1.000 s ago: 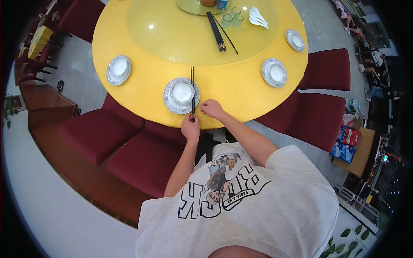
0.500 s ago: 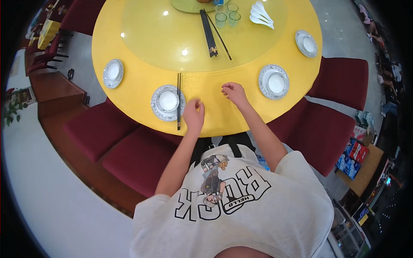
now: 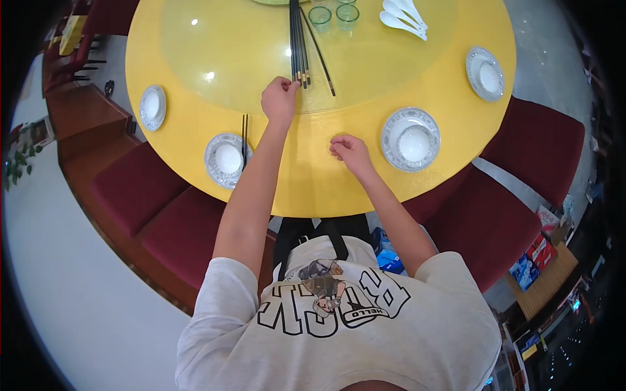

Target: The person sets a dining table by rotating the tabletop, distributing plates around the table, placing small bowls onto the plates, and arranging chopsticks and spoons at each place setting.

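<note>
My left hand [image 3: 279,102] is stretched forward to the near ends of a bundle of black chopsticks [image 3: 298,52] on the glass turntable. Its thumb and fingers are pinched at the end of the leftmost chopsticks; how many they grip is hidden. One loose chopstick [image 3: 317,52] lies just right of the bundle. My right hand [image 3: 352,155] hovers over the yellow tablecloth with fingers curled and nothing visible in them. Beside it on the right sits a patterned plate [image 3: 391,156] with a white bowl [image 3: 415,143]. Left of my left forearm, a chopstick pair [image 3: 244,140] lies across another plate [image 3: 212,146] beside its bowl [image 3: 228,158].
Green-tinted glasses [image 3: 347,17] and white spoons [image 3: 404,19] rest on the turntable [image 3: 228,78]. More plates with bowls lie at the far left [image 3: 152,124] and far right [image 3: 499,88]. Dark red chairs [image 3: 482,221] surround the table.
My left hand has moved forward from beside the plate with chopsticks to the chopstick bundle. My right hand stays curled in about the same place. The view has shifted slightly.
</note>
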A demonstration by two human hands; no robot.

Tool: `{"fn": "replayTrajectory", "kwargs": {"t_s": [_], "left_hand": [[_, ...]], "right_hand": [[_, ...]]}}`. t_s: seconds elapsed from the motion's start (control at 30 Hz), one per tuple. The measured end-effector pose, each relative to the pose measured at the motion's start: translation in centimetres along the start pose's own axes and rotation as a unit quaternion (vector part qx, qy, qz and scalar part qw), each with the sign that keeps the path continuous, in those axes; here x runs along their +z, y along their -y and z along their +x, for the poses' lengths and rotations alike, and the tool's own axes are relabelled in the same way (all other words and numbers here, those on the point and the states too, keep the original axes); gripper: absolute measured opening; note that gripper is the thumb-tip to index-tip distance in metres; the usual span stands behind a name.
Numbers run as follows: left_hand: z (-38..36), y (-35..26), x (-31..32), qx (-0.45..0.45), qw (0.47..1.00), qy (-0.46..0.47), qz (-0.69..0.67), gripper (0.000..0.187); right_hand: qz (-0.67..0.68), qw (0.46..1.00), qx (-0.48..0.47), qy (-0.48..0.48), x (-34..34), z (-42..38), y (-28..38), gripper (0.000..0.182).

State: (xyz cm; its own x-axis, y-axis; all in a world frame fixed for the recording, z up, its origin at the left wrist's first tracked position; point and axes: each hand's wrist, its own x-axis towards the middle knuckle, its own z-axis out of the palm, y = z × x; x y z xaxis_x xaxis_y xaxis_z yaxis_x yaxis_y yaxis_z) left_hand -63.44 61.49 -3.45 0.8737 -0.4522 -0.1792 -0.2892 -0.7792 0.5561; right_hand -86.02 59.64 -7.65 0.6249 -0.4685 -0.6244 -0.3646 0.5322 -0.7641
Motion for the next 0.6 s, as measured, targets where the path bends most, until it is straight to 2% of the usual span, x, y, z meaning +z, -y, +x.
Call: {"fn": "replayTrajectory", "kwargs": {"t_s": [0.13,0.2,0.4,0.6], "left_hand": [[-0.9,1.5,-0.6,-0.006,0.999,-0.006,-0.052,0.021],[-1.0,1.8,-0.7,-0.008,0.998,-0.009,-0.068,0.020],[-1.2,3.1,-0.8,-0.014,0.995,0.003,-0.096,0.021],[-2.2,2.3,-1.0,-0.005,0.998,-0.048,0.034,0.028]], "right_hand": [[0.010,1.000,-0.010,0.003,0.0,0.3,0.3,0.016],[0.005,0.999,0.029,-0.013,-0.1,0.2,1.3,0.016],[-0.074,0.995,-0.043,-0.043,0.6,-0.6,1.8,0.016],[-0.077,0.993,-0.060,-0.060,0.8,-0.6,1.7,0.015]]}}
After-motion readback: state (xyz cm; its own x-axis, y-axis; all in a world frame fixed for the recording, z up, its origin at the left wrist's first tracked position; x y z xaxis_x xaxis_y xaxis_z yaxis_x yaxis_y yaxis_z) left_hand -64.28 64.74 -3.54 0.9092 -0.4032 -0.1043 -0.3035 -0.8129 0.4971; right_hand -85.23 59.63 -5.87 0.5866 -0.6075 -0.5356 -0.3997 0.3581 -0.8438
